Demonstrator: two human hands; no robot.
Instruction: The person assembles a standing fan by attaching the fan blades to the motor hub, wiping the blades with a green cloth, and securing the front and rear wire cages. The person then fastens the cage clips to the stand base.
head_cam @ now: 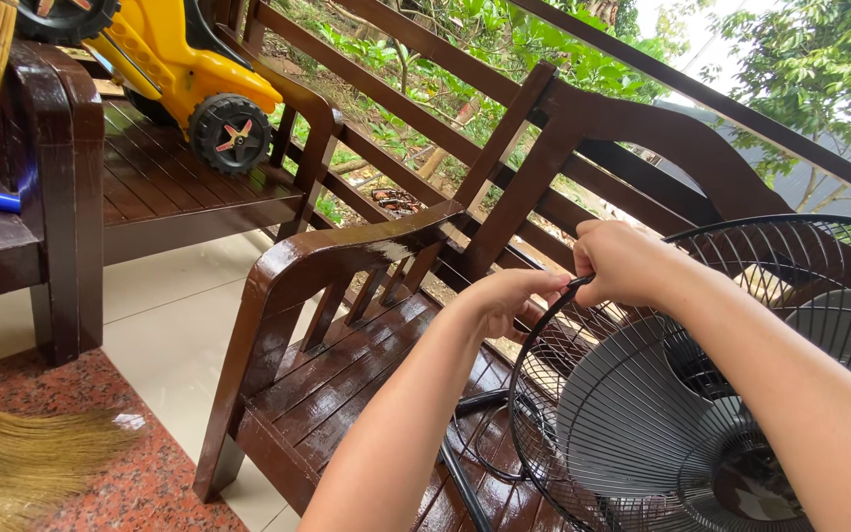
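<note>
An electric fan [642,414] with grey blades and a black wire guard [534,394] lies on a dark brown wooden chair [337,266]. Both my hands meet at the top left of the guard's rim. My left hand [506,300] pinches the rim from the left. My right hand [625,262] closes on the rim from above, fingers curled around the black ring. A black cord [475,438] trails over the chair seat below the guard.
A second wooden chair [189,187] at the back left carries a yellow toy vehicle [184,74]. A third chair [46,197] and a straw broom [12,458] stand at the left. Wooden railing [425,108] runs behind, with greenery beyond. Pale tiles and a reddish stone floor lie below.
</note>
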